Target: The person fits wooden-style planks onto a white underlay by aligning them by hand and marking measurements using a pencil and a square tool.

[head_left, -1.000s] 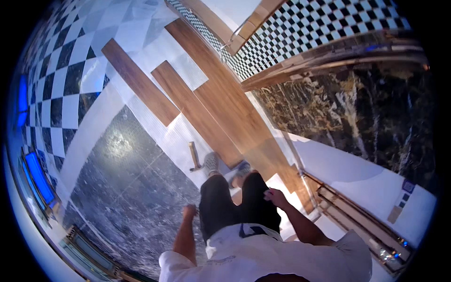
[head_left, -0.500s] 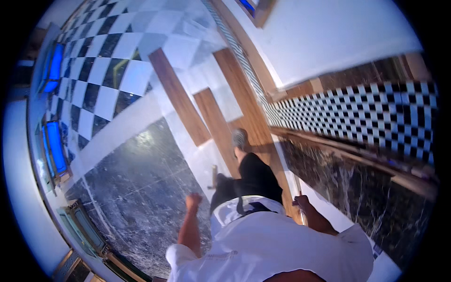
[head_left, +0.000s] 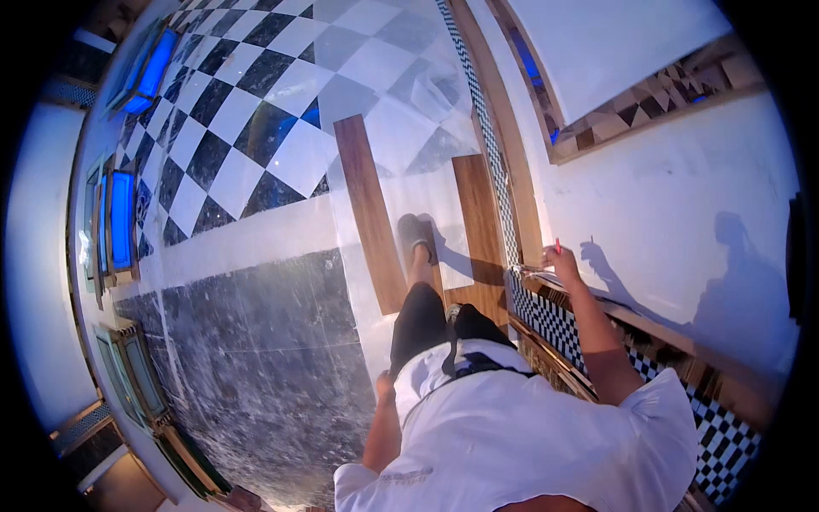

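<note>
Out to the right, my right hand (head_left: 563, 266) is raised beside the wall ledge. Its fingers are closed around a thin red pen-like stick (head_left: 559, 246), whose exact kind is too small to make out. My left hand (head_left: 386, 390) hangs by my left thigh, its fingers mostly hidden. Ahead of me lie wood-look floor planks: one long plank (head_left: 369, 213) on the left and another (head_left: 473, 205) along the right wall. A shorter plank piece (head_left: 478, 305) is near my feet. My left foot, in a grey shoe (head_left: 415, 235), steps between the planks.
A checkered tile border (head_left: 559, 322) and wooden ledge run along the right wall, below a framed mirror (head_left: 636, 111). Dark marble flooring (head_left: 256, 333) spreads to the left, with black and white diamond tiles (head_left: 247, 128) beyond. Blue-lit framed panels (head_left: 122, 218) line the left side.
I have stepped forward along the planks. My right hand has risen from low at my side to the wall ledge, and my left hand has dropped back by my thigh.
</note>
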`<state>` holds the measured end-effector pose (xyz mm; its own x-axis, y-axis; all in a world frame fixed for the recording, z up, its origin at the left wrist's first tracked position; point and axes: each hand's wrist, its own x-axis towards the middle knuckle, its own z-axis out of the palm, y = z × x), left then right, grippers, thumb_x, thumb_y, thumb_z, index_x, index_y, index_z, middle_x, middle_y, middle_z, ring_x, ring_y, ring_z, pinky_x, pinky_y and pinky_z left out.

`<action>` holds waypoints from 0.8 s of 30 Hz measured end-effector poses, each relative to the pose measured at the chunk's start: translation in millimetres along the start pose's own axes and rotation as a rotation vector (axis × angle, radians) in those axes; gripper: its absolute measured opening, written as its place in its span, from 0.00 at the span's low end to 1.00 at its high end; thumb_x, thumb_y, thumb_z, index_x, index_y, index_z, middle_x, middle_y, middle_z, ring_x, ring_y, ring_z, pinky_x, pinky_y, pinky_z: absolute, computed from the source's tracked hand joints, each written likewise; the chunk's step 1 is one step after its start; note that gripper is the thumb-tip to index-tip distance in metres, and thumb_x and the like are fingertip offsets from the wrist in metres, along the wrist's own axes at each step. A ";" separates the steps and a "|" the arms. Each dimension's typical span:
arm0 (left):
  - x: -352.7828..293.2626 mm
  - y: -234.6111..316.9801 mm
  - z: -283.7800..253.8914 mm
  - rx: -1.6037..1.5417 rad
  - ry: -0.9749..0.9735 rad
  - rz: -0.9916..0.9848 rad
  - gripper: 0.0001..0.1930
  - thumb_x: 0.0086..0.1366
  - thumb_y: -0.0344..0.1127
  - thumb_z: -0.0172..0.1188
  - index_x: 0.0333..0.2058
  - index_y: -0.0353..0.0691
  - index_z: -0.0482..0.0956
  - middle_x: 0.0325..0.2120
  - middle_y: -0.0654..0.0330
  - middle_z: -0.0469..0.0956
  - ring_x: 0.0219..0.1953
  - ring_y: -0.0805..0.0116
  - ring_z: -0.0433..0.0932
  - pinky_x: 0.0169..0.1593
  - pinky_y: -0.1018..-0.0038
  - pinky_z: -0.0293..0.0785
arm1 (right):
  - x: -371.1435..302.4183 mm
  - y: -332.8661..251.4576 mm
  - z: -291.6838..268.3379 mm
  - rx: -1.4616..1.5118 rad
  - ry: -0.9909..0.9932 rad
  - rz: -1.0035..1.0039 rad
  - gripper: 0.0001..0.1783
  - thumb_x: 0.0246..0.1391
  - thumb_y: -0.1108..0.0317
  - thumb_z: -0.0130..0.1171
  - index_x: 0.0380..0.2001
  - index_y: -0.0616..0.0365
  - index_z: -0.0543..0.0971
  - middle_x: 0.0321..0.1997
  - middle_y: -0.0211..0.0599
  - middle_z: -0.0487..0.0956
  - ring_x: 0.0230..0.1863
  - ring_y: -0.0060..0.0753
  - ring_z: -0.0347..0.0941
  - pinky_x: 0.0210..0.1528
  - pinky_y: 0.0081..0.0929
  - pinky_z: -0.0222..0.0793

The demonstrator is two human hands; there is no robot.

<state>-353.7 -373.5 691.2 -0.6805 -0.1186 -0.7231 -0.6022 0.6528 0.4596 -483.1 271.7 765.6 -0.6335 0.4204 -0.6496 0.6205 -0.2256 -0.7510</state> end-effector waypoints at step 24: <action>464.7 513.8 -224.0 0.703 0.056 0.236 0.10 0.66 0.34 0.56 0.36 0.33 0.80 0.30 0.56 0.83 0.27 0.68 0.81 0.28 0.72 0.77 | 367.5 -202.2 103.7 -0.390 -0.161 0.256 0.11 0.57 0.66 0.55 0.28 0.63 0.78 0.23 0.39 0.79 0.25 0.35 0.77 0.32 0.35 0.77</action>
<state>-1072.8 -260.7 706.8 -0.7904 0.0585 -0.6098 -0.0408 0.9882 0.1477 -889.4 380.7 666.5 -0.4827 0.2465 -0.8404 0.8727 0.0545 -0.4852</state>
